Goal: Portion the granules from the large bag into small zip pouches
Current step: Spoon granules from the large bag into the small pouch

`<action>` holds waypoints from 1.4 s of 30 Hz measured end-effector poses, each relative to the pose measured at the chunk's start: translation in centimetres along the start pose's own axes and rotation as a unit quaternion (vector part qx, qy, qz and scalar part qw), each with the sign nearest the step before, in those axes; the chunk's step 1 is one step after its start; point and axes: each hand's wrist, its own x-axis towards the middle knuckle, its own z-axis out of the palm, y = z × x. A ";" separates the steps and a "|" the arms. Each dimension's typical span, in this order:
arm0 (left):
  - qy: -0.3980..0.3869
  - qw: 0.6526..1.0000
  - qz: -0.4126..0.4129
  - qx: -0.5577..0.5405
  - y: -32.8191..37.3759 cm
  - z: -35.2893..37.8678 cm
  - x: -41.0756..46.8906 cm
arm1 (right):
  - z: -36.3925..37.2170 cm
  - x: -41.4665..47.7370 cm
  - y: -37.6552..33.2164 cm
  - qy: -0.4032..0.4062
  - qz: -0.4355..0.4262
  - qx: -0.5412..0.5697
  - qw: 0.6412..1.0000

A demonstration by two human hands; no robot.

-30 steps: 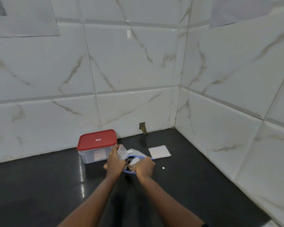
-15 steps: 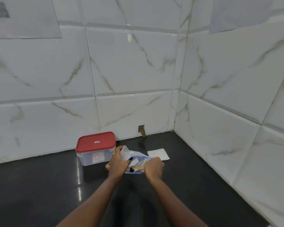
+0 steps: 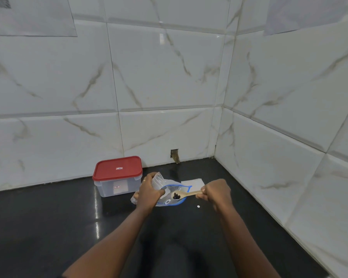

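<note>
A large clear bag with a blue zip rim (image 3: 180,201) lies open on the black counter. My left hand (image 3: 149,192) holds a small clear zip pouch (image 3: 158,180) upright at the bag's left edge. My right hand (image 3: 215,192) grips the handle of a wooden spoon (image 3: 189,194). The spoon's bowl hangs over the bag's mouth and carries a few dark granules (image 3: 176,196).
A clear box with a red lid (image 3: 117,175) stands just left of my hands, near the back wall. A flat stack of white pouches (image 3: 194,182) lies behind the bag. A small white speck (image 3: 198,206) sits on the counter. Tiled walls close the corner on the right.
My right hand has drawn back to the right, out of the bag, and the wooden spoon with dark granules now shows over the bag's mouth. My left hand has stayed on the pouch.
</note>
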 end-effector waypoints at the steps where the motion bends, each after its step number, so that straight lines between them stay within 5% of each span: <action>1: 0.000 1.000 0.001 -0.003 0.0 0.1 0.1 | -0.7 0.0 -0.5 -0.008 -0.006 0.006 1.000; 8: -0.025 1.000 0.004 -0.002 -0.4 0.4 0.5 | -1.8 -1.7 -4.4 -0.016 -0.083 0.046 0.995; 11: -0.031 0.999 0.011 0.001 -0.2 0.3 0.5 | 0.3 -2.4 -5.0 -0.008 -0.146 -0.045 0.988; 18: -0.018 1.000 -0.012 -0.022 -0.8 0.6 0.7 | 4.4 -3.5 -4.4 0.014 -0.297 -0.273 0.915; 28: 0.010 0.995 -0.027 -0.093 -2.0 1.6 1.9 | 5.4 -4.4 -3.7 -0.007 -0.416 -0.393 0.820; 34: 0.017 0.995 -0.039 -0.094 -1.9 1.7 2.6 | 4.4 -4.2 -4.4 0.020 -0.384 -0.326 0.864; 39: 0.019 0.996 -0.044 -0.078 -1.7 1.6 2.6 | 1.8 -4.7 -5.3 0.031 -0.280 -0.198 0.939; 42: 0.021 0.997 -0.035 -0.066 -1.7 1.6 2.6 | 0.1 -4.3 -5.7 0.041 -0.221 -0.227 0.948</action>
